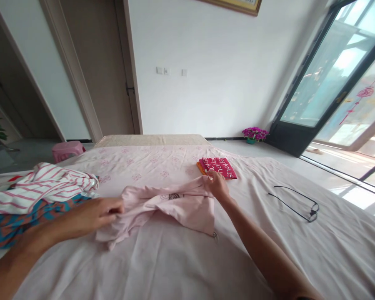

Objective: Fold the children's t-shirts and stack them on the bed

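A light pink garment [187,207] with a dark print hangs loosely between my hands, just over the bed. My left hand [109,211] is closed on its left side, and the cloth bunches up there. At the upper right corner of the garment, my right hand [217,183] pinches the fabric. Just behind that hand lies a folded red cloth [223,165] with white lettering, on top of an orange cloth [201,167]. Part of the red cloth is hidden by my fingers.
Left of me lies a heap with a red-striped white garment [43,187] and a blue and orange garment [46,210]. Eyeglasses [312,213] rest on the pale bedsheet [262,246] at right. Beyond the bed stand a pink stool [69,150] and potted magenta flowers [255,133].
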The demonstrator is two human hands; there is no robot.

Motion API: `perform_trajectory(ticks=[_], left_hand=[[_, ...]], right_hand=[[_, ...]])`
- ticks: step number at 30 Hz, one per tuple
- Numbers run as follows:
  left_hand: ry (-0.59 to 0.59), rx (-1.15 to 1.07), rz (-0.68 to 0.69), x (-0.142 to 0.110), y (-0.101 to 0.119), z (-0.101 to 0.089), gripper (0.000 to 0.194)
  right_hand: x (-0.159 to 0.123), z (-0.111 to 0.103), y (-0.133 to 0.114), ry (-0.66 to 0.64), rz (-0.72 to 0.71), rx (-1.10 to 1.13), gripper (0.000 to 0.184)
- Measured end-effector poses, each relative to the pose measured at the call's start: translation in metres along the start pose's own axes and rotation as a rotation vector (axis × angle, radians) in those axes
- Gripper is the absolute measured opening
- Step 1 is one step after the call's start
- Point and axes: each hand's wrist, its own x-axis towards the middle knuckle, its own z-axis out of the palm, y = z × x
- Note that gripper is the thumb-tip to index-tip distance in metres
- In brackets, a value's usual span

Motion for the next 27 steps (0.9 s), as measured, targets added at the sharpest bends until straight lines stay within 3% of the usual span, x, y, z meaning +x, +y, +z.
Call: perform_trajectory(ticks=[2,3,5,8,11,13,17,20,23,25,27], left_hand=[[-0.194,-0.006,-0.044,-0.003,0.007,0.014,0.014],[-0.209,-0.015,-0.056,-0.002,0.011,0.021,0.017],[-0.083,-0.008,-0.068,0.006,0.021,0.036,0.023],[0.18,0.148,-0.011,0.025,0.03,0.063,0.046],[0.243,0.372,0.029,0.04,0.029,0.087,0.05],[0.283,0.416,0.019,0.042,0.023,0.089,0.04],[0.631,0.37,0.094,0.03,0.0,0.055,0.025],[0.832,0.39,0.166,0.02,-0.017,0.028,0.014],[0.727,0.479,0.126,0.02,-0.027,0.03,0.013],[0.625,0.555,0.092,0.024,-0.027,0.044,0.022],[0.581,0.602,0.121,0.03,-0.023,0.062,0.034]], right_hand=[[-0.011,0.011,-0.006,-0.127,-0.21,-0.119,0.025],[-0.017,0.016,-0.012,-0.223,-0.313,-0.16,0.026],[-0.025,0.028,-0.026,-0.366,-0.463,-0.256,0.03],[-0.028,0.046,-0.046,-0.429,-0.533,-0.403,0.036],[-0.019,0.059,-0.055,-0.461,-0.44,-0.432,0.019],[-0.01,0.062,-0.056,-0.431,-0.301,-0.341,0.028],[0.011,0.049,-0.048,-0.284,-0.043,0.065,0.041],[0.02,0.034,-0.041,-0.245,0.059,0.082,0.033],[0.013,0.026,-0.045,-0.184,0.031,-0.109,0.014],[-0.002,0.028,-0.057,-0.167,-0.12,-0.261,0.018],[-0.022,0.036,-0.073,-0.249,-0.319,-0.407,0.026]])
